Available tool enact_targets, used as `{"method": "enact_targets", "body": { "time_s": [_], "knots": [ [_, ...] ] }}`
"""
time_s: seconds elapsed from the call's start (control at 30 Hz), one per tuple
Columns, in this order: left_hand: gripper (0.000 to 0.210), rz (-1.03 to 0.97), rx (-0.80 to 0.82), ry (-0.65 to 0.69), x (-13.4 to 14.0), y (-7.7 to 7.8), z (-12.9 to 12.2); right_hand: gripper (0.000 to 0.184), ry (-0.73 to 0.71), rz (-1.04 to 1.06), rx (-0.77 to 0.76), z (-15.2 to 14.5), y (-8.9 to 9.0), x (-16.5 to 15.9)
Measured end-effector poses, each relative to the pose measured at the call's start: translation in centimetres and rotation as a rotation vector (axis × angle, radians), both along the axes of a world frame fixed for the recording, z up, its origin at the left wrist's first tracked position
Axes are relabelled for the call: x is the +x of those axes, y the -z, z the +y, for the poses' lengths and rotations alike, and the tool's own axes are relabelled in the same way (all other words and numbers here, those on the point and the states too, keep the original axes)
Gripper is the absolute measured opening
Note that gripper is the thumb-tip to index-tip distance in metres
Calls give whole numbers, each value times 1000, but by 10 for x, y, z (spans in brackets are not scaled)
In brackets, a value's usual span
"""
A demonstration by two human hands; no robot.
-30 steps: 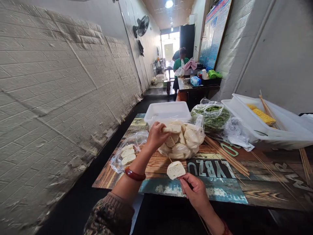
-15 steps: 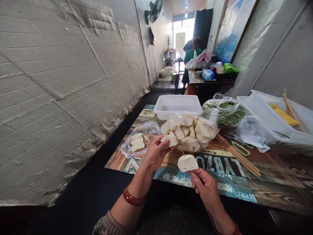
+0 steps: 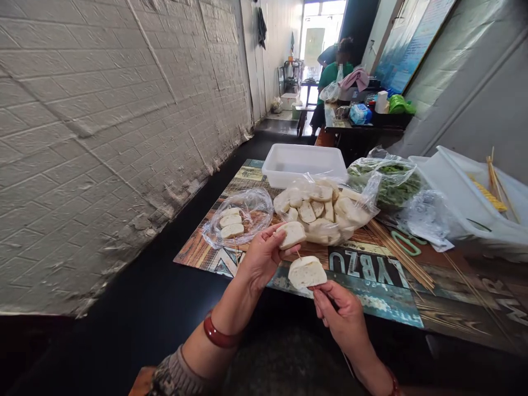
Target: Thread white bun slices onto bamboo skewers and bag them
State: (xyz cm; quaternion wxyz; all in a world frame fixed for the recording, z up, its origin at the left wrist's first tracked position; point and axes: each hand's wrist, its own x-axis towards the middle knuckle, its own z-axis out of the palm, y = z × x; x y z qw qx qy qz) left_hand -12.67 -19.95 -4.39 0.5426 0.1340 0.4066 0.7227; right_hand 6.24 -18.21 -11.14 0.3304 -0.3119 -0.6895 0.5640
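My left hand (image 3: 267,250) pinches a white steamed bun slice (image 3: 293,235) between thumb and fingers. Below and to its right, my right hand (image 3: 340,308) grips a thin wooden skewer (image 3: 299,253) that runs through another bun slice (image 3: 307,273). The skewer's bare tip points up close under the left hand's slice; whether they touch I cannot tell. Just beyond my hands lies a clear plastic bag (image 3: 325,212) heaped with more slices. At the left, several slices (image 3: 231,223) sit in a row on another clear bag (image 3: 258,212), with skewer ends sticking out towards me.
Behind the bag stands a white plastic tub (image 3: 305,165). To the right are bagged green leaves (image 3: 390,181), loose skewers (image 3: 406,258), green-handled scissors (image 3: 406,242) and a white bin (image 3: 462,187) with yellow food on sticks. A person (image 3: 334,77) is at a farther table.
My right hand has brought the skewered slice a little left and closer to the slice in my left hand. The camera view has tipped down slightly. Both hands keep their hold.
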Motion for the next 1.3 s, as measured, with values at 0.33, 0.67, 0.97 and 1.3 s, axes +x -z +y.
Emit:
{"method": "enact_targets", "body": {
  "time_s": [0.33, 0.67, 0.97, 1.3],
  "knots": [
    [28, -5, 16, -28, -1, -2, -4, 24, -16, -12, 4, -2, 0, -2],
    [34, -10, 8, -31, 2, -3, -6, 25, -16, -18, -8, -1, -1, -4],
    [37, -6, 10, -49, 1, -2, -6, 26, -8, -14, -33, -1, -2, -5],
    [36, 90, 42, -108, 5, 1, -7, 26, 22, -16, -67, -2, -5, -8]
  ]
}}
